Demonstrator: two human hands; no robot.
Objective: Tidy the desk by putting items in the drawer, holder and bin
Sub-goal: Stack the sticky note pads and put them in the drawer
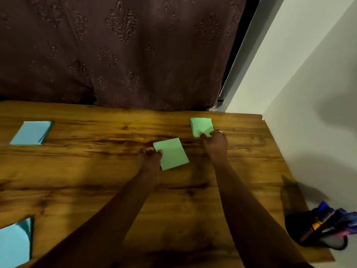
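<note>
Wood-grain desk (96,180) fills the view, with a dark patterned curtain (116,55) hanging behind it and a pale wall (309,74) off past the right hand.

Both hands are at work on green paper. The left hand (149,159) pinches the left corner of the near green pad (172,155), thumb on top and fingers curled beneath, so the pad juts out to that hand's right. The right hand (214,144), which wears a ring (218,131), reaches further forward, and its thumb and fingertips close on the near edge of the far green pad (201,125), which lies flat on the wood just beyond its knuckles. Taking one pad in each hand looks like a way to gather both in a single go, probably to stack them before putting them away (the drawer and the holder are nowhere in view, so where they go is a guess).

Counted: two green pads, one per hand, and two blue ones. The far blue pad (31,133) lies well to the left of the left hand, and the near blue pad (13,242) sits beside the left forearm at the frame's lower corner, partly cut off. Neither blue one is touched.

Below the right forearm, off the desk's edge, stands a dark round container (316,227) holding colourful scraps, most likely the bin.
</note>
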